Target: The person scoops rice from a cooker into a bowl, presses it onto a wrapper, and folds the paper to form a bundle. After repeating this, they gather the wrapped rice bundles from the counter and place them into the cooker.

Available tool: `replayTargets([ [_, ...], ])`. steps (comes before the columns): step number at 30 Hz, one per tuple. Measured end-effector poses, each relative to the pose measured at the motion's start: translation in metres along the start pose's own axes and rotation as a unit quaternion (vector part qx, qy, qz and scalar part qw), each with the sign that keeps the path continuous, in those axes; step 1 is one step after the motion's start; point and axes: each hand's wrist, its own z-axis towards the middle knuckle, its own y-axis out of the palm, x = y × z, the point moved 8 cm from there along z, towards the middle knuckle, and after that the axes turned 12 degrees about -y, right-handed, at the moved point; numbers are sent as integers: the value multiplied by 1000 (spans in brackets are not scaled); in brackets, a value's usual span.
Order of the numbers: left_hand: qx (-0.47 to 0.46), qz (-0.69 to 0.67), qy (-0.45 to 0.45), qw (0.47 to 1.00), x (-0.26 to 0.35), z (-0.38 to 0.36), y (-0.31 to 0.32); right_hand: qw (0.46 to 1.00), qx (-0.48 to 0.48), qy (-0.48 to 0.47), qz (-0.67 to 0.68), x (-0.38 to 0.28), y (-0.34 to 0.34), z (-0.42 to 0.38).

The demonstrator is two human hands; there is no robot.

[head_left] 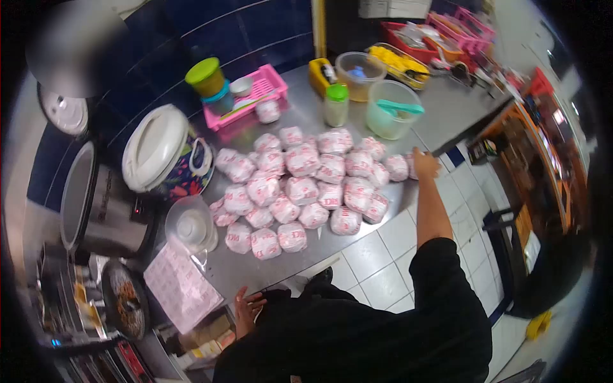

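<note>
Many paper-wrapped rice bundles (pixel 302 191), white with red print, are heaped across the steel counter (pixel 246 274). My right hand (pixel 426 164) reaches out to the far right end of the heap, with its fingers closed around the outermost wrapped rice bundle (pixel 412 167). Low by my body near the counter's front edge is my left hand (pixel 245 311), fingers apart and holding nothing. A stack of printed wrapping paper (pixel 183 284) lies to its left. Behind the paper stands a clear plastic tub (pixel 191 225) with a whitish bowl-like item inside.
At left are a flowered insulated container (pixel 169 153) and an open rice cooker (pixel 108 204). A pink basket (pixel 246 102), a green-lidded jar (pixel 336 105) and a clear bucket (pixel 391 112) line the back. Shelves (pixel 536 166) stand right, across a tiled floor (pixel 373 258).
</note>
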Motion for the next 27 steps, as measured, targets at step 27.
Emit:
replayTargets([
  [27, 22, 402, 176, 898, 63, -64, 55, 974, 182, -135, -22, -32, -24, -36],
])
